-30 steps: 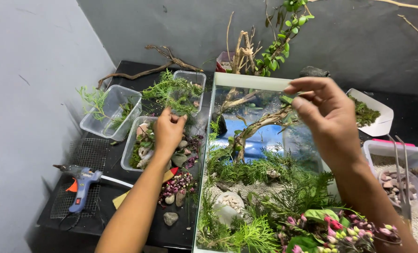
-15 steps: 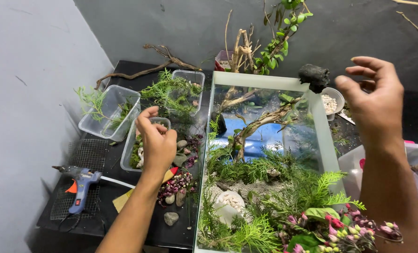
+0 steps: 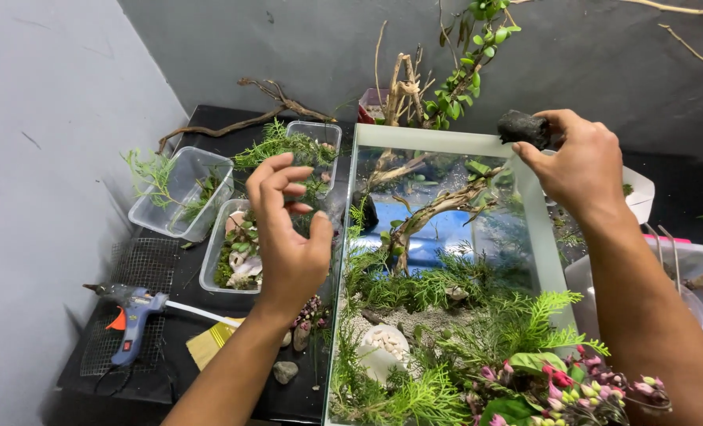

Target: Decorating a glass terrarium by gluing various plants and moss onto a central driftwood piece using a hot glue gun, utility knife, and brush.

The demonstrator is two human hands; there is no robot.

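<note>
The right hand (image 3: pixel 584 167) is gripping a dark, rough rock (image 3: pixel 523 128) between thumb and fingertips, holding it just above the far right corner of the glass tank (image 3: pixel 438 140). The fingers are curling closed around the rock's right end; the rest of the rock is showing clear of the hand.

The left hand (image 3: pixel 287 235) is hovering over the tank's left wall, fingers spread and half curled, palm facing right. It is holding nothing that can be seen.

Inside the tank, a branching piece of driftwood (image 3: pixel 438 209) is rising over green fern-like plants (image 3: pixel 517 323), pale gravel and a white shell-shaped dish (image 3: pixel 383 351) filled with small pebbles. Pink flowers (image 3: pixel 580 390) are sitting at the near right corner.

To the left of the tank, clear plastic containers (image 3: pixel 179 193) are holding green cuttings on a black table (image 3: pixel 217 126). A blue glue gun (image 3: pixel 130 312) is lying on wire mesh near the table's left edge. Loose stones (image 3: pixel 286 371) are lying beside the tank's near left corner.
</note>
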